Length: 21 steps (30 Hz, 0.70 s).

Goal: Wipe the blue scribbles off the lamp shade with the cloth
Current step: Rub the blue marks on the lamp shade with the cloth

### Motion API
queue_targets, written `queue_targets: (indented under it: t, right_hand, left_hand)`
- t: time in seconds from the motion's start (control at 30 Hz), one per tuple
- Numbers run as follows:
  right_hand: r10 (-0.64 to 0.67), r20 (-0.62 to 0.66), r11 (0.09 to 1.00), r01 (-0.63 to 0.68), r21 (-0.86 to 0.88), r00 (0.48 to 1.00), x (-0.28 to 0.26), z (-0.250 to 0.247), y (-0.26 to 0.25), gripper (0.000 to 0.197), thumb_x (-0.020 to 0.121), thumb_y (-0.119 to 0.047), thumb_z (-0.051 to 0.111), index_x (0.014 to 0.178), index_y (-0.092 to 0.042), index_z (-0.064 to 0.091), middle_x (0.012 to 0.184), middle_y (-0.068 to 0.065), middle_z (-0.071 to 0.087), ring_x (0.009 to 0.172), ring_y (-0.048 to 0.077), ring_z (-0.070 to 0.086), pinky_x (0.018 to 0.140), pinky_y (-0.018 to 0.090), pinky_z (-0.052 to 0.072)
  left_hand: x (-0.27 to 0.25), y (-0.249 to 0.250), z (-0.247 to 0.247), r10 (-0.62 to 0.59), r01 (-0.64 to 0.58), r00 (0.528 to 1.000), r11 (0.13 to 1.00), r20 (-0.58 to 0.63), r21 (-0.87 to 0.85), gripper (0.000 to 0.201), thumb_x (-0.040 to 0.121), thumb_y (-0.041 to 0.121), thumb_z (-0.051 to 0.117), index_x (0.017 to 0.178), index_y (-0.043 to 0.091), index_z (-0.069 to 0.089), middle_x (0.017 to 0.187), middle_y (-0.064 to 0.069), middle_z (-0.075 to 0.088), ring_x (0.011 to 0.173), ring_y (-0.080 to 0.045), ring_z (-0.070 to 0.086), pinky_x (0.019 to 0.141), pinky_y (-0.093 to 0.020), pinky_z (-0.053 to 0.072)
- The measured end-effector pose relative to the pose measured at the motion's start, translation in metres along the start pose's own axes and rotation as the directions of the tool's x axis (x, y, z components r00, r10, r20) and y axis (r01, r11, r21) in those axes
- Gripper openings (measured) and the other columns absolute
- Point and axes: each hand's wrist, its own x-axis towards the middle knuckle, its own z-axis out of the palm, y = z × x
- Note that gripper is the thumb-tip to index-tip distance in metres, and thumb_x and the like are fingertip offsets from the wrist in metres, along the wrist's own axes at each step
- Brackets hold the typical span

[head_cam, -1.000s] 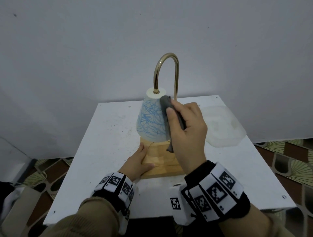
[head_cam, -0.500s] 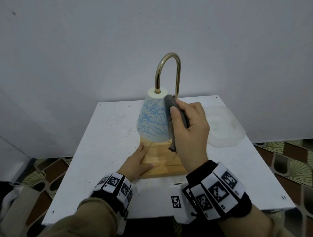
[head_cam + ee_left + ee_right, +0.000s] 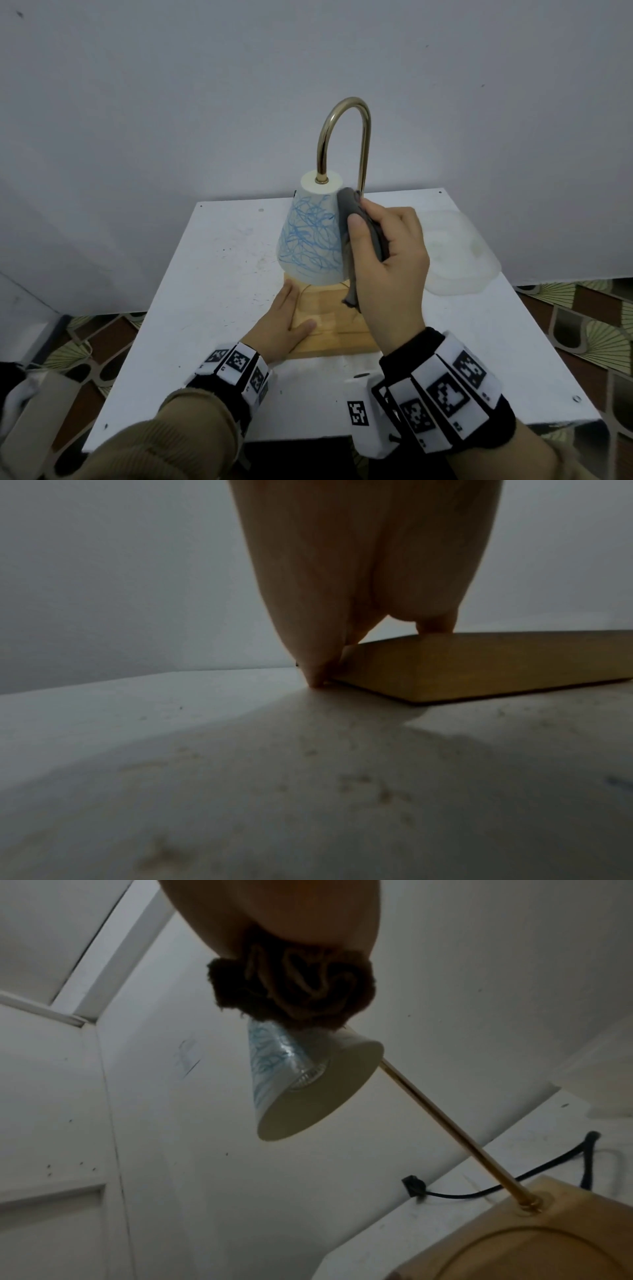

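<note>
Our right hand (image 3: pixel 390 263) has its fingers and thumb curled round the grey cloth (image 3: pixel 356 219), bunched in the fist, and presses it against the right flank of the shade (image 3: pixel 310 240), close under the flat top. A tail of the cloth hangs down from the heel of this hand toward the wooden base (image 3: pixel 339 318). From the right wrist view we see the cloth (image 3: pixel 294 988) as a crumpled wad just past the palm (image 3: pixel 274 909), touching the upper part of the shade (image 3: pixel 308 1080), whose open mouth faces us with the bulb inside. The blue scribbles (image 3: pixel 308 236) cover the side of the shade to the left of the right hand, from near the top down to the rim. Our left hand (image 3: pixel 284 325) lies flat with straight fingers on the near left corner of the base, below and to the left of the right hand, holding nothing; in the left wrist view its fingers (image 3: pixel 359 574) reach down to the edge of the base (image 3: pixel 479 666) and the table (image 3: pixel 240 777). The brass stem (image 3: pixel 364 147) arches above the right hand. A pale plastic lid (image 3: pixel 455 253) lies on the table just to the right of that hand. Behind the base a black cord (image 3: pixel 514 1175) runs over the table.
</note>
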Motion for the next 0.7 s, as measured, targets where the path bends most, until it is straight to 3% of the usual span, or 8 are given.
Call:
queue_targets:
  t: [0.17,0.27,0.37,0.6,0.7]
  right_hand:
    - [-0.078,0.008,0.994,0.079,-0.071,0.997,-0.019,-0.006,0.013,0.025,0.088,-0.005,0.058,0.112,-0.003,0.064,0.091,-0.003,0.05,0.089,-0.002,0.051,0.083,0.007,0.04]
    - [0.016,-0.009,0.995,-0.016,-0.099,1.0,-0.016,-0.01,0.023,0.022,0.089,-0.008,0.056,0.109,-0.005,0.065,0.088,-0.007,0.049,0.085,-0.006,0.051,0.077,0.005,0.039]
    - [0.064,-0.022,0.994,-0.066,-0.083,0.998,-0.003,-0.008,0.02,0.019,0.09,-0.006,0.057,0.106,-0.005,0.066,0.088,-0.001,0.051,0.083,-0.009,0.051,0.075,0.003,0.037]
    - [-0.068,-0.004,0.994,0.068,-0.081,0.998,-0.009,-0.004,0.008,0.022,0.088,-0.007,0.057,0.108,-0.002,0.065,0.091,0.0,0.052,0.086,-0.005,0.05,0.08,0.006,0.039]
    - [-0.012,0.0,0.994,0.012,-0.106,1.0,-0.011,-0.011,0.018,0.021,0.089,-0.004,0.057,0.108,-0.003,0.065,0.089,0.003,0.052,0.083,-0.005,0.051,0.073,0.002,0.038]
  left_hand:
    - [0.005,-0.012,0.01,0.077,-0.078,0.996,0.996,-0.043,-0.033,0.086,0.091,0.052,0.046,0.151,0.015,-0.004,0.158,0.004,-0.013,0.146,-0.01,-0.004,0.12,-0.034,0.006]
    - [0.006,-0.013,0.012,0.087,-0.09,0.995,0.995,-0.056,-0.052,0.086,0.092,0.047,0.048,0.15,0.016,-0.007,0.158,0.005,-0.014,0.145,-0.009,-0.004,0.12,-0.032,0.005]
    - [0.007,-0.012,0.013,0.084,-0.086,0.995,0.995,-0.046,-0.055,0.087,0.092,0.046,0.049,0.15,0.016,-0.009,0.157,0.004,-0.018,0.145,-0.009,-0.006,0.119,-0.028,0.003]
    - [0.009,-0.02,0.015,0.113,-0.114,0.993,0.993,-0.034,-0.034,0.097,0.087,0.053,0.053,0.15,0.017,-0.011,0.156,0.007,-0.019,0.145,-0.008,-0.006,0.12,-0.034,0.008]
    - [0.01,-0.021,0.014,0.124,-0.125,0.992,0.992,-0.031,-0.013,0.098,0.086,0.054,0.054,0.149,0.018,-0.012,0.156,0.007,-0.021,0.145,-0.008,-0.009,0.12,-0.032,0.005]
